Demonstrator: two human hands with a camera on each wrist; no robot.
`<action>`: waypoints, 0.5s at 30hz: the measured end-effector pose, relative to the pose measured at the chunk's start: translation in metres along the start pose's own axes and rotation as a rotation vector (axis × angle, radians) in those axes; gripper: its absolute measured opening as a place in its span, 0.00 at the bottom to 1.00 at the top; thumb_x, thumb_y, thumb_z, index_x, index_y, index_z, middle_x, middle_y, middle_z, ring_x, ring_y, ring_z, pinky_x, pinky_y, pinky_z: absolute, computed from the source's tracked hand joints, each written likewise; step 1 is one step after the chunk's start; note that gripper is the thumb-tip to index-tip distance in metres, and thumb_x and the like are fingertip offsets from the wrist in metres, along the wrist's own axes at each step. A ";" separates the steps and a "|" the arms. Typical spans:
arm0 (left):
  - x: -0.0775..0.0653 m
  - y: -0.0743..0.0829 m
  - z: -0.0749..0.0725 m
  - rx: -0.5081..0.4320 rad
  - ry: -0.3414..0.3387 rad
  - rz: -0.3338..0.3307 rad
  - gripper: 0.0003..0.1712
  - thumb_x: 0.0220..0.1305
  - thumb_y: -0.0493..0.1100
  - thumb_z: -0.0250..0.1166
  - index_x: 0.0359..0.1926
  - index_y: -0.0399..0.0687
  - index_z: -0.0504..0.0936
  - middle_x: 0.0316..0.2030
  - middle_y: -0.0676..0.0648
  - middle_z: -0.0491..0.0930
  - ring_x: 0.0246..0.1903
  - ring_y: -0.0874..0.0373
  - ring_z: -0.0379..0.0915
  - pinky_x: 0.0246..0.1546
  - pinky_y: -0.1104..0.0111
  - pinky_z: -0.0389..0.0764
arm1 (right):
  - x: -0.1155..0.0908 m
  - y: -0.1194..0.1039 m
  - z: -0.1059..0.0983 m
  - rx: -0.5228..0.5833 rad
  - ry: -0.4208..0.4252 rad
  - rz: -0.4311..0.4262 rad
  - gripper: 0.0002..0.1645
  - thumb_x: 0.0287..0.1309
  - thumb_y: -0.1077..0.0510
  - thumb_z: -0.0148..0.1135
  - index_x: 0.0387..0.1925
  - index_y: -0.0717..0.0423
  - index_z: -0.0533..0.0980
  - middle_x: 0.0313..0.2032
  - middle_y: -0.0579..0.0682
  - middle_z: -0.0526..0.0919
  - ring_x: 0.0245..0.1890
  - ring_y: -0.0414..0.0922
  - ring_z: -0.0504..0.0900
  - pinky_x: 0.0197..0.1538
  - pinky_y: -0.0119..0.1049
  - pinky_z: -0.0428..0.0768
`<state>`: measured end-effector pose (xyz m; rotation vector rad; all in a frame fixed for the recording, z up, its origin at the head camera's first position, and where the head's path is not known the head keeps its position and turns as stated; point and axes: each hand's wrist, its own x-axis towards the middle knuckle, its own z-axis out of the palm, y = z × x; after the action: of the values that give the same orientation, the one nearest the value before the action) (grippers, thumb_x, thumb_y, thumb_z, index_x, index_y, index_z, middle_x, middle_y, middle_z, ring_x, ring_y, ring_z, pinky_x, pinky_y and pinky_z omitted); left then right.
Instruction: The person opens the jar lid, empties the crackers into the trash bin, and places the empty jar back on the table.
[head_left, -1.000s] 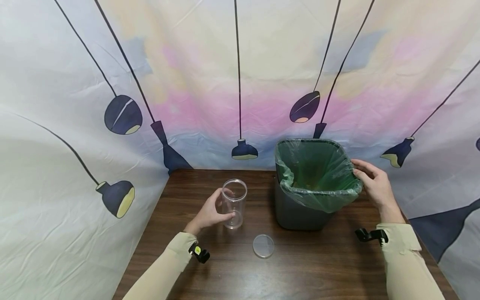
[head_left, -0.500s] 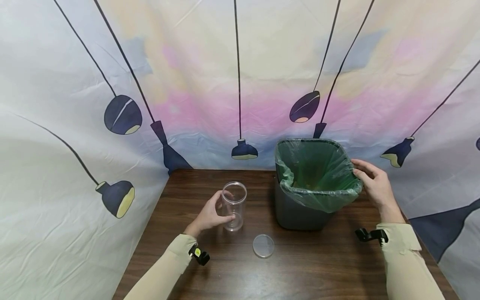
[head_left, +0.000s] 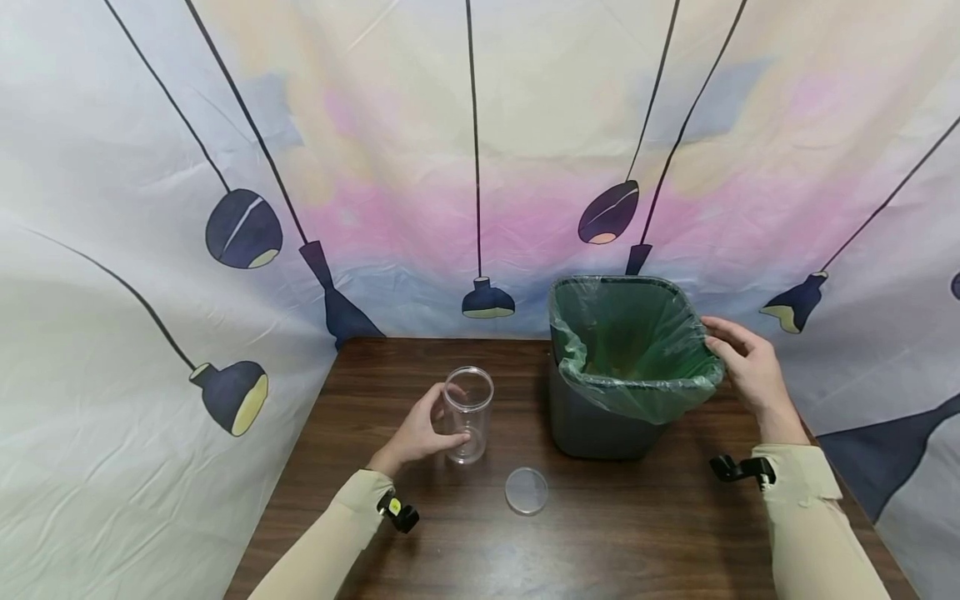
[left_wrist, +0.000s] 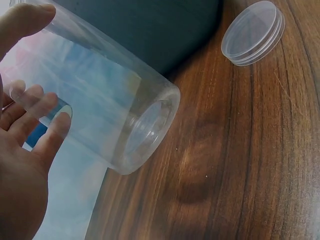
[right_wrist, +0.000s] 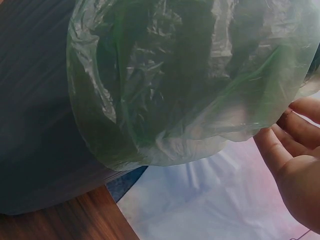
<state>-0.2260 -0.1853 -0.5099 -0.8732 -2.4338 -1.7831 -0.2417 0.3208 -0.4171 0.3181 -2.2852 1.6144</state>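
Note:
My left hand (head_left: 416, 427) holds a clear plastic jar (head_left: 469, 417) around its side, thumb in front and fingers behind. The jar has no lid on, and its mouth faces up. In the left wrist view, the fingers (left_wrist: 49, 132) show through the jar's clear wall (left_wrist: 117, 90). In front of the bin lies a clear round lid (head_left: 527, 492), flat on the table. My right hand (head_left: 753, 375) pinches the edge of a green trash bag (head_left: 648, 404) at the right rim of a dark grey trash can (head_left: 600, 429). The bag lines the can and folds over its rim.
The brown wooden table (head_left: 600, 542) ends at a cloth backdrop (head_left: 420, 167) printed with hanging lamps, which surrounds its back and sides. The trash can stands at the back right, close to the backdrop, between both hands.
The jar has come down slightly in my left hand, its mouth and base both lower. My right hand and the trash can have stayed in place.

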 end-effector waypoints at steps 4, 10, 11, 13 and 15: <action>-0.002 0.014 -0.001 -0.006 -0.012 -0.012 0.41 0.46 0.32 0.77 0.58 0.23 0.65 0.54 0.25 0.71 0.56 0.36 0.70 0.60 0.75 0.70 | 0.000 0.000 0.000 -0.002 -0.002 -0.003 0.24 0.70 0.58 0.53 0.62 0.66 0.70 0.45 0.29 0.80 0.21 0.37 0.69 0.17 0.40 0.63; -0.004 0.018 0.001 0.022 -0.007 -0.012 0.40 0.46 0.33 0.77 0.57 0.24 0.66 0.54 0.25 0.71 0.55 0.48 0.72 0.60 0.69 0.72 | 0.001 0.002 0.000 0.007 -0.005 -0.012 0.24 0.69 0.60 0.54 0.63 0.66 0.70 0.46 0.30 0.79 0.25 0.32 0.71 0.20 0.37 0.64; -0.004 0.017 0.001 0.023 -0.004 -0.010 0.40 0.46 0.33 0.77 0.57 0.25 0.66 0.54 0.25 0.71 0.54 0.45 0.72 0.60 0.66 0.73 | 0.001 0.003 0.000 0.011 -0.008 -0.017 0.24 0.69 0.61 0.54 0.63 0.66 0.70 0.46 0.30 0.79 0.28 0.31 0.72 0.22 0.35 0.65; -0.005 0.016 0.001 0.025 0.000 -0.007 0.40 0.46 0.33 0.77 0.57 0.25 0.66 0.54 0.26 0.71 0.54 0.40 0.72 0.60 0.63 0.74 | 0.000 0.004 0.000 0.016 -0.011 -0.024 0.24 0.69 0.61 0.54 0.63 0.66 0.70 0.47 0.30 0.79 0.31 0.31 0.73 0.24 0.34 0.65; -0.006 0.015 0.001 0.025 0.001 -0.010 0.40 0.46 0.34 0.77 0.57 0.26 0.67 0.54 0.26 0.71 0.55 0.35 0.71 0.60 0.59 0.74 | 0.000 0.005 0.000 0.021 -0.012 -0.026 0.24 0.69 0.62 0.54 0.63 0.67 0.70 0.47 0.31 0.79 0.38 0.31 0.74 0.27 0.33 0.65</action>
<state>-0.2145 -0.1842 -0.4989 -0.8597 -2.4589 -1.7513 -0.2438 0.3224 -0.4211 0.3621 -2.2643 1.6287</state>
